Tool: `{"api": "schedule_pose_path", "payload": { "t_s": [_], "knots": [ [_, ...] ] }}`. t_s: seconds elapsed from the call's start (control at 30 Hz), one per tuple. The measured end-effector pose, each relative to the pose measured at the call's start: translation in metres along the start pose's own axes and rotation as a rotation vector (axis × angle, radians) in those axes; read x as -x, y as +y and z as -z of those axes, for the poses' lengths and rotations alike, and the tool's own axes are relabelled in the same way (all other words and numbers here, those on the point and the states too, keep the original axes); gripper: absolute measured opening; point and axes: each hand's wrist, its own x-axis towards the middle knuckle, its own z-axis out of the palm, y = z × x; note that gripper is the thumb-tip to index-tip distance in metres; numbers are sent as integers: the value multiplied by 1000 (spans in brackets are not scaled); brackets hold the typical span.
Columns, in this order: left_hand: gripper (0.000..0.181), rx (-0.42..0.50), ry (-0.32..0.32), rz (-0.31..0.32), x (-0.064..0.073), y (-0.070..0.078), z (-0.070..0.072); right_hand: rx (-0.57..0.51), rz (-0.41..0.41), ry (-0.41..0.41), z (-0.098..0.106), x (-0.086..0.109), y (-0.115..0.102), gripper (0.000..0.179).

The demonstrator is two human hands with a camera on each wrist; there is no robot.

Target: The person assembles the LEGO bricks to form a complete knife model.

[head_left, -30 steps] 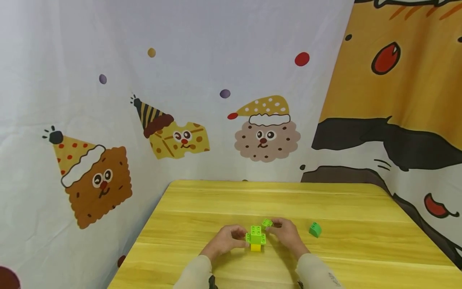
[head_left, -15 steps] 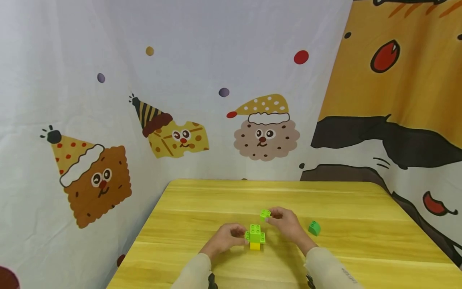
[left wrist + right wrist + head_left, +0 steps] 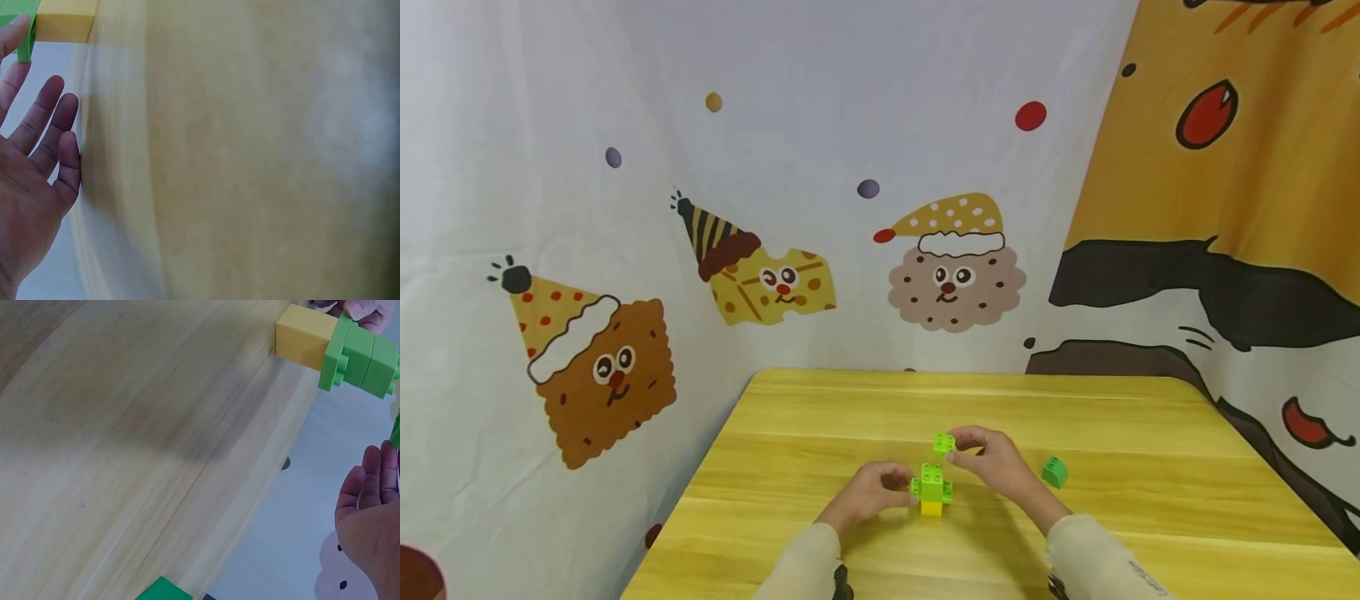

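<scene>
A small building-block stack stands on the table, with a yellow block (image 3: 932, 507) at the bottom. Across it lies a wide lime-green plate (image 3: 334, 356), and lime-green bricks (image 3: 932, 482) rise from the plate's middle. My left hand (image 3: 874, 493) pinches the plate's left end between thumb and index finger; the other fingers spread loosely beneath in the left wrist view. Just behind and above the stack's top, my right hand (image 3: 992, 461) pinches a separate lime-green brick (image 3: 943, 445) by its right side. Only an edge of that brick shows in the right wrist view.
On the wooden table (image 3: 820, 417), a darker green brick with a curved side (image 3: 1055, 472) lies right of my right hand. A white cloth printed with cartoon figures (image 3: 955, 287) hangs behind the table's far edge.
My right hand has lifted the separate lime-green brick from beside the stack, up and leftward to above and behind it. The left hand has stayed at the stack.
</scene>
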Motion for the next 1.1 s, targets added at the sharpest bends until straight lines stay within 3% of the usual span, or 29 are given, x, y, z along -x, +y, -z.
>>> {"api": "schedule_pose_path", "payload": {
  "t_s": [0.27,0.7,1.1],
  "knots": [
    [25,10,-2,-5,-1,-2,-1,-15,25,-89,-2,5,-3,30],
    [25,16,-5,-1,2,2,1,-4,72,-121,-8,10,-3,31],
    [24,6,-8,-8,0,0,0,9,54,-153,-9,9,1,35]
  ]
}}
